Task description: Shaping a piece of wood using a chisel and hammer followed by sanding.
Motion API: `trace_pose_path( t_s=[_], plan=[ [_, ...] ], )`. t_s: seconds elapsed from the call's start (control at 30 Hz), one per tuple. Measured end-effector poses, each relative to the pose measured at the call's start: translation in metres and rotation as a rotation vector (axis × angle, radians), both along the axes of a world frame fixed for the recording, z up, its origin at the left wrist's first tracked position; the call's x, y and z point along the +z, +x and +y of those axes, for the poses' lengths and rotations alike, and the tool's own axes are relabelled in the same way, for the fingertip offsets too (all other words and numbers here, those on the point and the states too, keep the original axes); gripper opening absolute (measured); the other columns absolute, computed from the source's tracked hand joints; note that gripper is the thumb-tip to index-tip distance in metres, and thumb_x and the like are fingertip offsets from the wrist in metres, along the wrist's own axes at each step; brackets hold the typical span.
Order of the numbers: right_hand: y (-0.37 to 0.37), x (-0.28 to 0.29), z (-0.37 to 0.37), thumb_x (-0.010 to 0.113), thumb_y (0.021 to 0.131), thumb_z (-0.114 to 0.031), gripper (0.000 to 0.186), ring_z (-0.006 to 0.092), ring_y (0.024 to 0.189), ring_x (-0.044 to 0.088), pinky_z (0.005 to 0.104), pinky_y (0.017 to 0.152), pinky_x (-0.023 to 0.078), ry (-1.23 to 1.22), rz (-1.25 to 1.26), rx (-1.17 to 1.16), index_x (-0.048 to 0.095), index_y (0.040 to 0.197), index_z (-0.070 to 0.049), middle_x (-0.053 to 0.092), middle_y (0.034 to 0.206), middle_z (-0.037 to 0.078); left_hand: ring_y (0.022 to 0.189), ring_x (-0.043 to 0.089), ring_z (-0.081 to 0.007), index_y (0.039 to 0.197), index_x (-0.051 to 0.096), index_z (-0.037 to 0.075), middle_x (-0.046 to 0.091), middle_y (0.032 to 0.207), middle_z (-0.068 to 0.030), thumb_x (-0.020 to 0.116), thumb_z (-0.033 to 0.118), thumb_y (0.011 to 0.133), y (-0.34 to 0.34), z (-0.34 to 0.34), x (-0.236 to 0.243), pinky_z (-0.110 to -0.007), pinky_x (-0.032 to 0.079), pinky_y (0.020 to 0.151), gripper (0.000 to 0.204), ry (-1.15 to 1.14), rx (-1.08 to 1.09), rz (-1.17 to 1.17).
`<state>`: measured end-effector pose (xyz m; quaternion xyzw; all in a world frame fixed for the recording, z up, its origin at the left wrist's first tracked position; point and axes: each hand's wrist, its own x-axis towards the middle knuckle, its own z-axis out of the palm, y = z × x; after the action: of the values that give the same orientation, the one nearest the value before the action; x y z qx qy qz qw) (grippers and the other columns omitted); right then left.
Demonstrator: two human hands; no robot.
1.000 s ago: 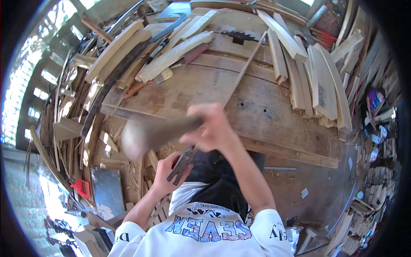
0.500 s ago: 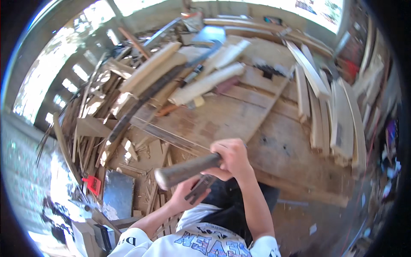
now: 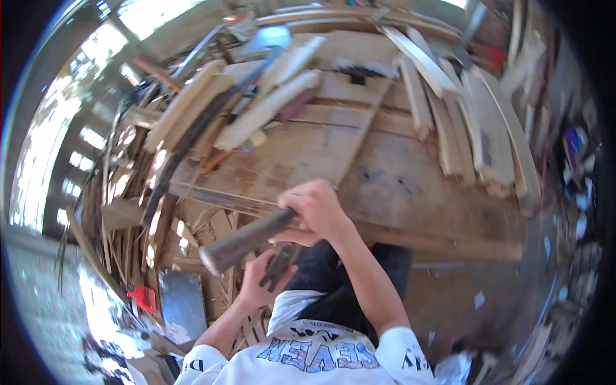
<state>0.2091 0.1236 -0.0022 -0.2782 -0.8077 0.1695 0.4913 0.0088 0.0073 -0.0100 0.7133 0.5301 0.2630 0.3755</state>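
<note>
My right hand [image 3: 314, 212] grips a greyish-brown round bar [image 3: 244, 242], whose blunt end points down and left. Just below it, my left hand [image 3: 260, 282] is closed on a dark metal tool [image 3: 280, 263] with a forked lower end; the tool's upper part is hidden behind my right hand. Beyond my hands is the wooden workbench [image 3: 417, 205], with a long narrow strip [image 3: 364, 128] lying diagonally up and right from my right hand. Whether that strip touches either held tool I cannot tell.
Pale boards [image 3: 263, 109] are piled at the bench's back left, more boards [image 3: 487, 128] at the right, beside a dark toothed piece [image 3: 356, 76]. An orange-handled tool [image 3: 215, 160] lies at left. Scrap wood, a metal sheet [image 3: 181, 301] and a red dustpan [image 3: 142, 296] are on the floor.
My right hand and bar have come lower, closer to my left hand, than one second ago. The whole view shifted down-right half a second ago and has swung partly back.
</note>
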Motion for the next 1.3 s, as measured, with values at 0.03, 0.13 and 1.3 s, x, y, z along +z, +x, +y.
trace_pose_path(
  t_s=[0.03, 0.13, 1.3],
  plan=[
    [0.0, -0.001, 0.0, 0.076, 0.07, -0.066, 0.059, 0.0325, 0.059, 0.062, 0.0411, 0.053, 0.046, 0.006, -0.014, 0.006, 0.057, 0.069, -0.01, 0.058, 0.062, 0.006, 0.056, 0.052, -0.0133, 0.087, 0.061, 0.002, 0.059, 0.064, -0.0082, 0.077, 0.018, 0.085, 0.001, -0.001, -0.001, -0.031, 0.045, 0.057, 0.023, -0.061, 0.03, -0.03],
    [0.0, -0.002, 0.001, 0.071, 0.072, -0.071, 0.063, 0.0332, 0.057, 0.061, 0.0413, 0.053, 0.046, -0.025, -0.027, -0.027, 0.056, 0.067, -0.01, 0.057, 0.06, 0.007, 0.057, 0.054, -0.0138, 0.086, 0.061, 0.001, 0.06, 0.064, -0.0078, 0.077, 0.017, 0.085, 0.002, 0.0, -0.002, -0.03, 0.045, 0.057, 0.023, -0.054, 0.048, 0.006],
    [0.003, -0.011, 0.01, 0.068, 0.073, -0.075, 0.069, 0.0354, 0.05, 0.055, 0.0419, 0.047, 0.04, 0.017, 0.31, -0.065, 0.049, 0.058, -0.011, 0.049, 0.051, 0.008, 0.039, 0.043, -0.0134, 0.12, 0.047, -0.015, 0.047, 0.059, -0.0078, 0.042, 0.06, 0.101, -0.095, -0.001, 0.136, -0.024, 0.031, 0.034, 0.077, 0.698, 0.265, -0.35]
  ],
)
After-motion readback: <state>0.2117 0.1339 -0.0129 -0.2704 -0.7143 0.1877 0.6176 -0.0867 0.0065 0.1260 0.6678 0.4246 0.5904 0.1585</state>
